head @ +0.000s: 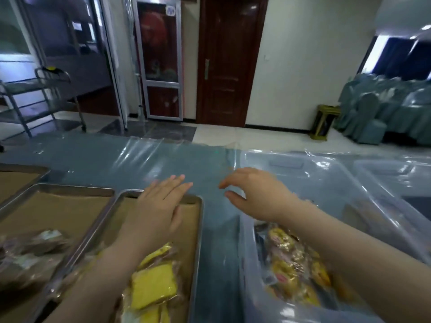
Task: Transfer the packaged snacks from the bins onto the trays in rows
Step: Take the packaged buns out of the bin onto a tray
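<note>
Head view: left hand (158, 206) flat, fingers (175, 186) straight and close together, over bare far end of tray (199, 229). I judge it is marking the next row. Yellow snack packs (154, 285) at near end. Right hand (254, 194) empty, loosely curled, above table (163, 159) beside bin (326, 183).

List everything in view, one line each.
trays: three, metal, brown lining, left
cake packs: several, yellow, rightmost tray
wrapped packs: several, brownish, middle tray
bins: two, translucent, right
snack packs: many, yellow-pink, near bin
table cover: one, blue-grey, under everything
door: one, dark brown, far wall
cart: one, metal, far left
covered chairs: several, teal, far right
left hand: one, open, over rightmost tray's far rim
right hand: one, loosely curled, empty, between tray and bin
</note>
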`<state>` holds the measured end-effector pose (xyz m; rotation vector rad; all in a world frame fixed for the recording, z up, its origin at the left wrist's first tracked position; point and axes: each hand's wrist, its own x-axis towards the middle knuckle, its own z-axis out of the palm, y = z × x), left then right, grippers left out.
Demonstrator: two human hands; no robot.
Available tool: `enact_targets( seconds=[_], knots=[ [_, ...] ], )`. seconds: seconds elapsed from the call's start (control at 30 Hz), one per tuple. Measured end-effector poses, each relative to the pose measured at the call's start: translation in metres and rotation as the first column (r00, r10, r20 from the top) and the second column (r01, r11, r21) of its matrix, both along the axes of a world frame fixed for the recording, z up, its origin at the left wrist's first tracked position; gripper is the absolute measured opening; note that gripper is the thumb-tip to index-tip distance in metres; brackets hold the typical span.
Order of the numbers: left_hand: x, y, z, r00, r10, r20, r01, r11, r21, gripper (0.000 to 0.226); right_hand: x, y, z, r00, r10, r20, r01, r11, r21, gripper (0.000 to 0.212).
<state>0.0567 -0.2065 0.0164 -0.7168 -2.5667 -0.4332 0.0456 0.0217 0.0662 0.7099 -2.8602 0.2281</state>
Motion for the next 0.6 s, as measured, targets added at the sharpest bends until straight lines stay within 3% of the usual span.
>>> enact_targets(
  seconds=[0.27,0.37,0.47,0.6],
  knots=[
    [-0.007,0.11,-0.003,0.992,-0.105,0.064,0.094,0.983,0.159,0.036,-0.005,0.151,-0.025,0.974,-0.209,0.083,0.212,0.977,-0.033,0.022],
    [-0.023,0.141,0.002,0.981,-0.161,0.108,0.143,0.978,0.153,0.038,-0.027,0.186,-0.033,0.952,-0.281,0.121,0.288,0.956,-0.051,0.024],
    [-0.051,0.172,0.006,0.971,-0.191,0.142,0.179,0.979,0.096,0.04,-0.06,0.211,-0.045,0.92,-0.331,0.211,0.331,0.943,0.038,0.032],
    [-0.104,0.227,-0.007,0.923,-0.198,0.331,0.162,0.978,0.133,0.058,-0.101,0.219,-0.078,0.855,-0.388,0.343,0.332,0.919,0.213,0.057]
  ],
)
